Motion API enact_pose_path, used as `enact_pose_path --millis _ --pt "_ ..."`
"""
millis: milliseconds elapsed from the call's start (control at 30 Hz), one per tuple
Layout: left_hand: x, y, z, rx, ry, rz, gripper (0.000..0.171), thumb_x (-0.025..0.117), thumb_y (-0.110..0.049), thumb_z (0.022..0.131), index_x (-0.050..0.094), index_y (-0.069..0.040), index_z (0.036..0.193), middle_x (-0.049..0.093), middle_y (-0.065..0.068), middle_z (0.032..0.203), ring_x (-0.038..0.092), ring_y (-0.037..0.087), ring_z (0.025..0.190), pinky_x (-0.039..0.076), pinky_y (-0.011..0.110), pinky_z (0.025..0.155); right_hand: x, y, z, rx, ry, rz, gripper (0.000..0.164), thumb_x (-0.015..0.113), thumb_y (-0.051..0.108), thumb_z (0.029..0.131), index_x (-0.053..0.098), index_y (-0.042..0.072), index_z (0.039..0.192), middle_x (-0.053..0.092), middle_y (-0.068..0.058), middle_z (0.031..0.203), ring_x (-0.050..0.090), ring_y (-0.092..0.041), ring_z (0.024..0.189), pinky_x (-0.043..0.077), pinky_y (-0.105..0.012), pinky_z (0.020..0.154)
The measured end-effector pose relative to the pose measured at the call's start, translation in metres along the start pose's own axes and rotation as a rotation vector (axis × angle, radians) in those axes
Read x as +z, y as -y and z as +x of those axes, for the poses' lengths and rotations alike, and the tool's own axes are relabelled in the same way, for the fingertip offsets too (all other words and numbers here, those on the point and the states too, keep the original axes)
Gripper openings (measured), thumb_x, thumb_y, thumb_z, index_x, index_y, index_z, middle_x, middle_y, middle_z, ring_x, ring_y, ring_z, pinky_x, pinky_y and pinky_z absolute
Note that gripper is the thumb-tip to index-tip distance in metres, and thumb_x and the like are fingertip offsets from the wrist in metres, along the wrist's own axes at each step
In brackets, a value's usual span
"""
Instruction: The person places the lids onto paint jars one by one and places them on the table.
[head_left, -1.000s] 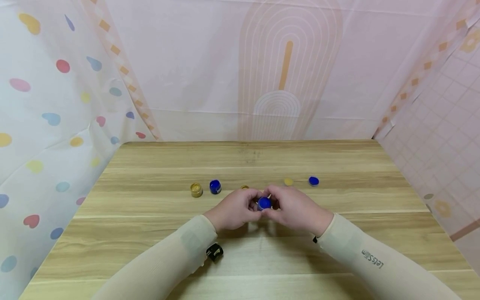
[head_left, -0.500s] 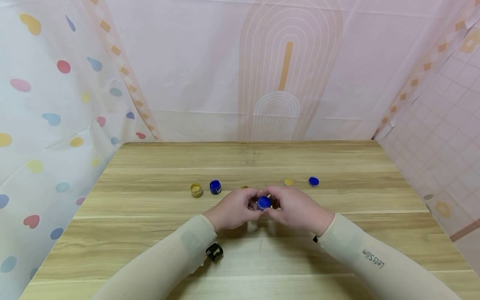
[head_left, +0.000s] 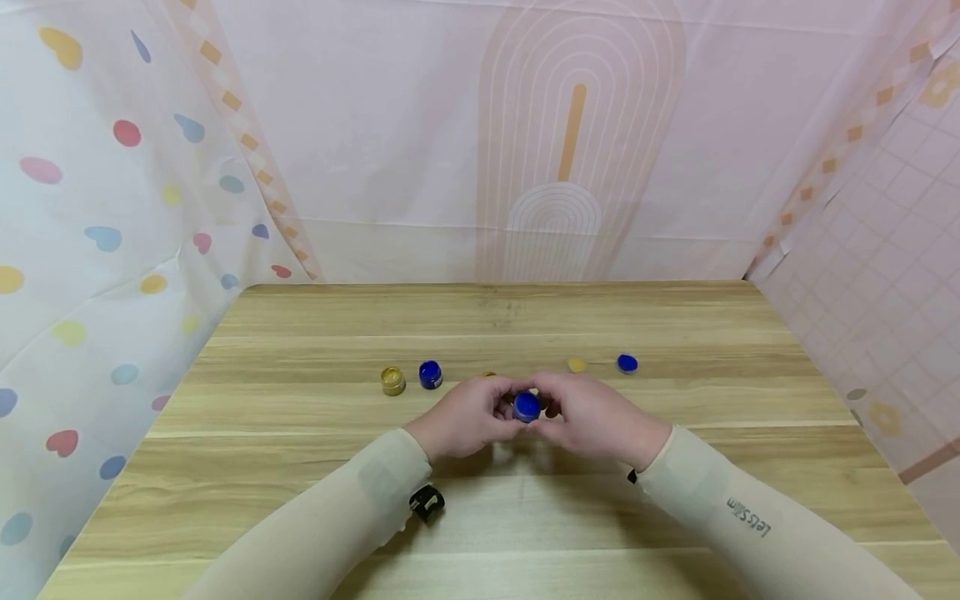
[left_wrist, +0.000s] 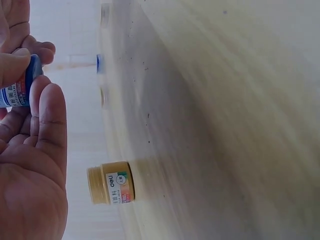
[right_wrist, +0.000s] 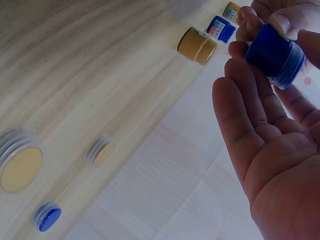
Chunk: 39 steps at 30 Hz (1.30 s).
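Both hands hold a small blue paint jar (head_left: 527,407) between them, close over the wooden table. My left hand (head_left: 468,419) grips it from the left, and my right hand (head_left: 592,419) from the right, thumbs nearer me. Its blue round top faces up in the head view. In the left wrist view the jar's printed label (left_wrist: 16,94) shows between the fingers. A ridged band (right_wrist: 292,65) circles one end of it in the right wrist view; I cannot tell whether that is a lid or the neck. Just behind the hands stands a gold paint jar (left_wrist: 111,183), mostly hidden in the head view.
Further left stand a lidless gold jar (head_left: 392,381) and a lidless blue jar (head_left: 431,374). Behind my right hand lie a gold lid (head_left: 576,365) and a blue lid (head_left: 627,363). Another gold lid (right_wrist: 21,167) shows in the right wrist view. Patterned cloth (head_left: 375,150) hangs behind the table.
The blue jar has shifted very slightly left between the hands, and its top shows a little more. The other jars and lids have not moved.
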<state>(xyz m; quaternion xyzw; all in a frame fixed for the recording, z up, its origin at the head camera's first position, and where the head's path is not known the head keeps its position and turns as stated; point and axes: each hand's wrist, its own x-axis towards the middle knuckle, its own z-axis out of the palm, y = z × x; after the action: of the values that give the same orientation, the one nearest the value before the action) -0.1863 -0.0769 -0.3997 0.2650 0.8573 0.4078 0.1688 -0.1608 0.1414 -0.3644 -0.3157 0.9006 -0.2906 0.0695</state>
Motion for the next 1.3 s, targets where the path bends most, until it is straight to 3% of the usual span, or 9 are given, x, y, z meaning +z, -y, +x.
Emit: enact_pose_path --millis 300,767,1300 --pt "-0.0013 0.0 0.0001 0.025 0.005 -0.015 0.05 0.077 -0.014 0.094 0.064 -0.006 0.142 0.07 -0.003 0.097 0.064 0.011 0.085 0.056 0.025 0.078 -0.0015 0.0017 0.0011 -0.017 0.009 -0.035 0.04 0.072 0.013 0.099 0.064 0.009 0.138 0.073 -0.001 0.121 0.068 -0.009 0.099 0.057 -0.028 0.088" --pt "0.0018 -0.0021 0.0006 0.009 0.002 -0.019 0.045 0.078 -0.015 0.095 0.066 -0.003 0.137 0.072 -0.002 0.1 0.066 0.01 0.087 0.057 0.022 0.078 0.0014 0.0033 0.0007 0.013 -0.006 -0.13 0.034 0.073 0.014 0.1 0.065 0.006 0.132 0.074 -0.005 0.118 0.07 -0.014 0.101 0.059 -0.036 0.089" --pt "0.0052 -0.0021 0.0012 -0.005 -0.018 -0.017 0.038 0.077 -0.017 0.097 0.068 -0.007 0.132 0.072 -0.003 0.1 0.066 0.009 0.086 0.057 0.023 0.076 0.005 0.0054 -0.0013 0.044 -0.04 -0.123 0.031 0.074 0.016 0.099 0.065 0.006 0.127 0.074 -0.004 0.115 0.066 -0.01 0.092 0.057 -0.031 0.083"
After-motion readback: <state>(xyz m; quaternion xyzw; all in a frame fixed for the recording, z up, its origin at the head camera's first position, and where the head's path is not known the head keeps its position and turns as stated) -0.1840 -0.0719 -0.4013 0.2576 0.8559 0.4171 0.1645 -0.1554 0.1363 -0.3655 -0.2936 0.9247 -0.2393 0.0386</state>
